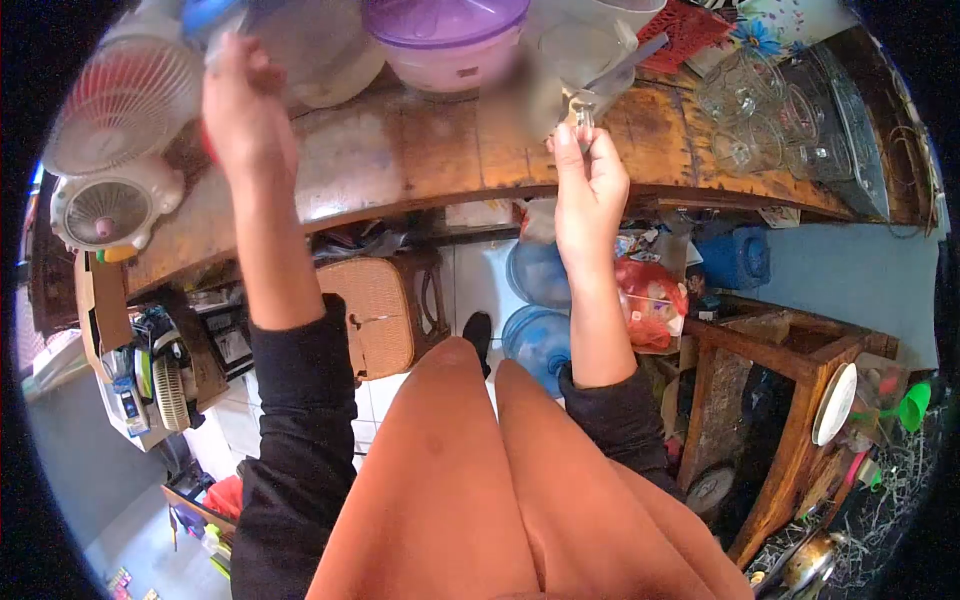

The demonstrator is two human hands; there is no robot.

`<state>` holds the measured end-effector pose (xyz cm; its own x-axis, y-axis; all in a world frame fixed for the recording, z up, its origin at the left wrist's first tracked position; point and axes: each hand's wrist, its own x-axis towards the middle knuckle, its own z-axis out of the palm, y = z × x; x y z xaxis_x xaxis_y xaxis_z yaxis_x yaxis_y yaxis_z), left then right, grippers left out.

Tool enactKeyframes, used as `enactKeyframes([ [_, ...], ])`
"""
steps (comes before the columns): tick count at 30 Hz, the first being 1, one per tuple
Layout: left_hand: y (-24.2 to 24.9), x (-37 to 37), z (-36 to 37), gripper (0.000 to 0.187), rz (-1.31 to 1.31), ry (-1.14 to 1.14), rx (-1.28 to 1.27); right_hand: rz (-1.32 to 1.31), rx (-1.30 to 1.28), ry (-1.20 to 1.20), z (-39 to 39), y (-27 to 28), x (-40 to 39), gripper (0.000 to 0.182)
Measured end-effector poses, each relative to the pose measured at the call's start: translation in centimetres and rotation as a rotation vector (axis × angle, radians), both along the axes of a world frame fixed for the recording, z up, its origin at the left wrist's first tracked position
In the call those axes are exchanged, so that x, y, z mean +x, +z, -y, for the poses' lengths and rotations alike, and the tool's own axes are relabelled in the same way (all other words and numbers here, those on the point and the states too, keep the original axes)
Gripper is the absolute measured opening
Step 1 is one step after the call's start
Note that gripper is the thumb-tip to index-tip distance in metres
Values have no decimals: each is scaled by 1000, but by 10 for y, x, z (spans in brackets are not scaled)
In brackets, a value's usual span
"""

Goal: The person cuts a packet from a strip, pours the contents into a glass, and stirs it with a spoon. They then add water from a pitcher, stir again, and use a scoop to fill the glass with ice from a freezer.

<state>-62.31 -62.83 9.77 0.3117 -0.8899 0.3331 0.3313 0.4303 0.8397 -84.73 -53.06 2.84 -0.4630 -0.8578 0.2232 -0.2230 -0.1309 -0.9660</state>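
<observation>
My right hand [590, 190] is raised at the front edge of the wooden counter [440, 140], its fingers pinched on a thin grey metal strip [627, 65] that slants up to the right. Behind the strip stands a clear container [585, 50]. My left hand [243, 110], smeared by motion, is over the counter's left part with its fingers curled near a blurred blue object [210, 15]. Whether it holds that object I cannot tell. A purple-lidded tub [447, 40] stands between the two hands.
A fan [105, 212] and a ribbed bowl [120, 105] are at the left. Glassware [745, 110] stands at the right. Below are a woven chair [368, 315], blue water jugs [537, 340], a red bag [650, 305] and a wooden frame [775, 350].
</observation>
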Motion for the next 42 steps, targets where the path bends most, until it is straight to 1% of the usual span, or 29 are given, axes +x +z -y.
enactKeyframes([
  [2, 1, 0, -16, 15, -15, -47, -12, 399, -107, 81, -2, 6, 0, 22],
  [3, 3, -3, -25, 15, -12, -55, -7, 439, -98, 76, -5, 12, -3, 25],
  [5, 9, -10, -44, 15, -47, 4, 0, 483, -92, 69, -8, 13, -7, 27],
  [6, 10, -12, -54, 15, -43, -1, -1, 524, -93, 71, -9, 13, -8, 29],
  [9, 13, -13, -85, 16, -59, -26, -10, 537, -86, 47, -14, 10, -10, 32],
  [11, 19, -12, -108, 19, -22, 119, 102, 552, -80, 54, -20, 8, -11, 32],
  [12, 21, -6, -120, 19, -12, 126, 94, 542, -77, 62, -23, 7, -11, 33],
  [14, 27, 10, -141, 20, -13, -90, 119, 549, -88, 73, -28, 4, -11, 34],
  [16, 41, 18, -157, 19, 37, -94, 191, 471, -107, 100, -34, 0, -12, 34],
  [17, 50, 20, -162, 19, 150, -88, 241, 447, -99, 97, -40, 2, -12, 33],
  [20, 68, 12, -169, 30, 308, -8, 345, 497, -101, 99, -58, 3, -9, 34],
  [21, 71, 9, -170, 30, 324, -16, 349, 433, -142, 79, -62, -8, -8, 36],
  [22, 73, 5, -173, 29, 414, -21, 390, 447, -139, 65, -69, -7, -8, 36],
  [23, 75, 2, -175, 28, 502, -27, 428, 382, -134, 45, -78, -4, -8, 36],
  [24, 77, 3, -177, 28, 515, -41, 428, 313, -129, 22, -86, -3, -9, 36],
  [25, 79, 6, -179, 31, 554, -155, 447, 193, -117, -3, -92, -4, -12, 35],
  [26, 80, 8, -179, 34, 592, -270, 468, 199, -110, -21, -99, -6, -13, 35],
  [27, 82, 9, -178, 41, 606, -297, 500, 199, -95, -27, -106, -7, -15, 35],
  [28, 84, 2, -177, 41, 615, -315, 504, 199, -82, -33, -112, -9, -17, 36],
  [29, 85, -5, -177, 43, 712, -318, 491, 146, -82, -51, -117, -13, -20, 37],
  [30, 86, -11, -178, 46, 810, -320, 477, 151, -77, -67, -122, -15, -22, 37],
  [31, 89, -4, -173, 51, 899, -386, 518, 125, -80, -78, -127, -17, -23, 38],
  [32, 89, -8, -172, 51, 909, -400, 514, 98, -87, -91, -130, -18, -25, 39],
  [34, 90, -20, -171, 56, 1032, -377, 520, 55, -75, -117, -137, -23, -29, 39],
  [35, 85, -31, -171, 61, 1103, -316, 443, 7, -62, -128, -139, -25, -31, 39],
  [36, 87, -35, -170, 61, 1109, -325, 435, 9, -64, -140, -142, -26, -32, 39],
  [38, 96, -43, -166, 56, 1135, -462, 480, 40, -51, -149, -145, -29, -33, 38],
  [39, 99, -49, -165, 58, 1150, -488, 504, 43, -51, -158, -146, -30, -34, 38],
  [42, 102, -66, -167, 62, 1223, -447, 494, 84, -54, -189, -149, -34, -36, 38],
])
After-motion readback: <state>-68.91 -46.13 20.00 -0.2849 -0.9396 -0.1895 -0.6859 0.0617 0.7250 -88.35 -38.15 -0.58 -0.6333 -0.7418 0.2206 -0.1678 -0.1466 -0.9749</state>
